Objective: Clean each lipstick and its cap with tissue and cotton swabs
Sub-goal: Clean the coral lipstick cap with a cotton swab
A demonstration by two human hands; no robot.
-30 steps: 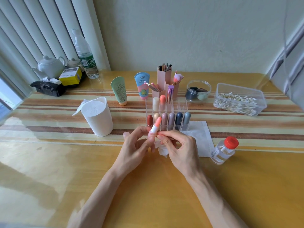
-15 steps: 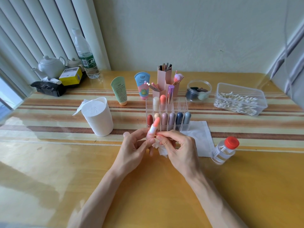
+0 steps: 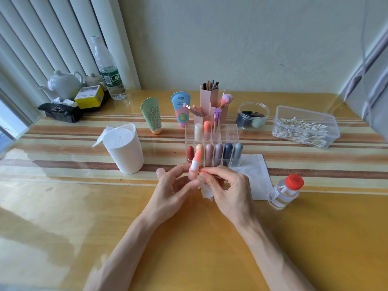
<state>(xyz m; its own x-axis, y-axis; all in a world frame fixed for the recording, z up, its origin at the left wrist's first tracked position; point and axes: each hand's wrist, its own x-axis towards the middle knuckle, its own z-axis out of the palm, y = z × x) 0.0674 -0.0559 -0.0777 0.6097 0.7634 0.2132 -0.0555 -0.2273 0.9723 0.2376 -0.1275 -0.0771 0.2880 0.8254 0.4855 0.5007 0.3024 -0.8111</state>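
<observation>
An open lipstick (image 3: 195, 160) with an orange bullet and white collar stands upright just in front of the clear organizer (image 3: 233, 131). My left hand (image 3: 174, 192) grips its pink base. My right hand (image 3: 228, 190) meets it from the right, fingertips pinching at the collar, and a crumpled tissue (image 3: 206, 192) shows under its curled fingers. The organizer holds several capped lipsticks (image 3: 218, 152) in two rows. A flat tissue (image 3: 257, 171) lies behind my right hand. Cotton swabs fill a clear box (image 3: 304, 129) at the far right.
A white tissue canister (image 3: 126, 148) stands to the left. A small clear bottle with a red cap (image 3: 285, 192) sits right of my right hand. Two cream tubes (image 3: 152, 116), a pink brush holder (image 3: 207, 97), a sponge jar (image 3: 253, 116), a teapot (image 3: 63, 82) and a water bottle (image 3: 109, 72) line the back.
Both hands stay in nearly the same place. The lipstick has shifted slightly to the left and stands a little more upright.
</observation>
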